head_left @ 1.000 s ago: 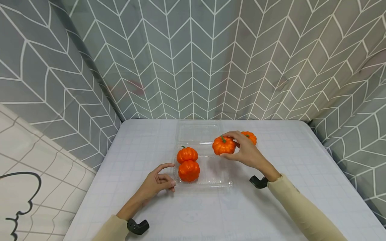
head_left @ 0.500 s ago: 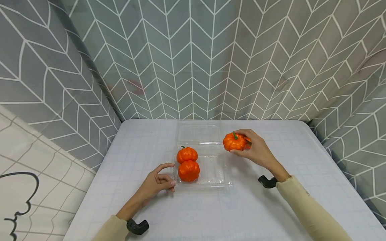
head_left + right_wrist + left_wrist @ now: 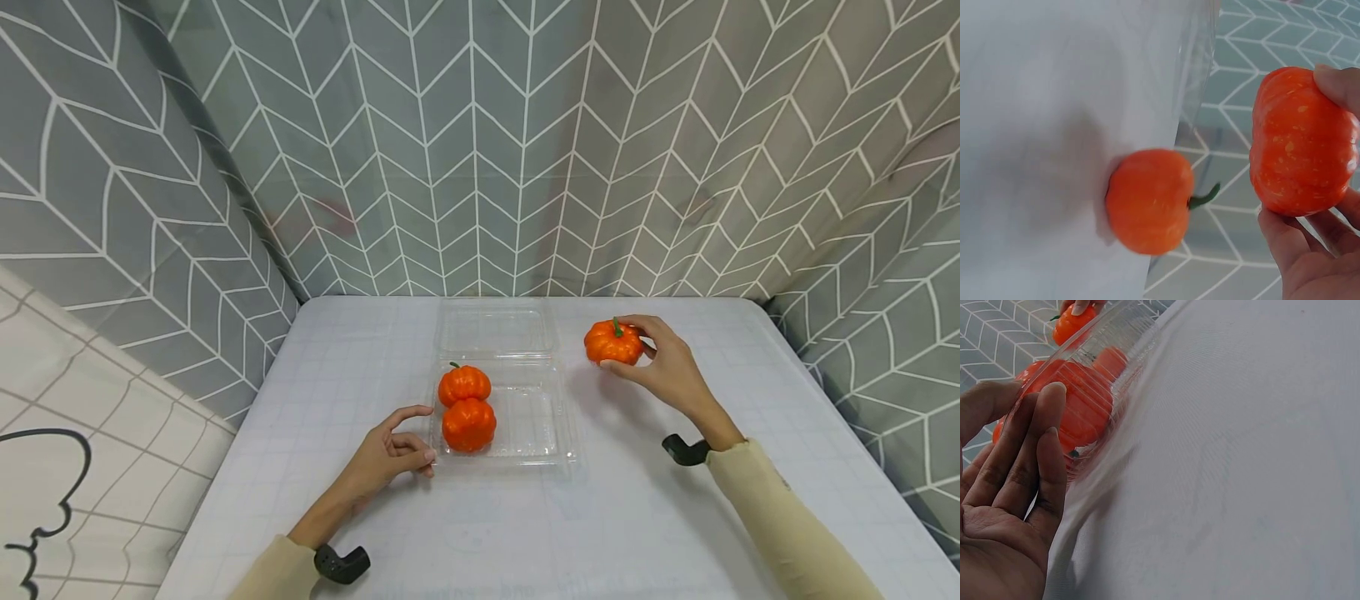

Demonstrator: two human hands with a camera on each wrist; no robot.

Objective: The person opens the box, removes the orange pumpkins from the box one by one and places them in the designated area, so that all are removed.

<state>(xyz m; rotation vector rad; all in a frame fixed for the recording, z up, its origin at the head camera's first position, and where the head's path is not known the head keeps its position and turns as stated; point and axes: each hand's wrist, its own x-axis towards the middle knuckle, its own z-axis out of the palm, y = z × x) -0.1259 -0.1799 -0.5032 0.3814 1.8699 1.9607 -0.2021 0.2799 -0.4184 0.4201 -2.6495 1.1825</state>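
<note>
In the head view my right hand [image 3: 667, 367] grips a small orange pumpkin [image 3: 606, 343] with a green stem, right of the clear plastic clamshell container [image 3: 528, 429]. Thumb and fingers hold this pumpkin [image 3: 1297, 144] by its sides in the right wrist view. Another pumpkin [image 3: 1150, 200] sits on the table beside it, hidden in the head view. Two pumpkins, a rear one [image 3: 463, 384] and a front one [image 3: 468, 426], lie in the container's left half. My left hand [image 3: 392, 454] rests at the container's left rim, fingers loosely bent and touching it.
The container's lid [image 3: 493, 332] lies open toward the back of the white-covered table [image 3: 487, 533]. Grey chevron-patterned curtains [image 3: 480, 167] stand behind the table and along its sides. A black wrist device [image 3: 341, 565] sits at the left cuff, another [image 3: 684, 450] at the right.
My right hand has moved right, carrying its pumpkin from above the container's right edge to beyond it. The table pumpkin became covered in the head view. My left hand stays put.
</note>
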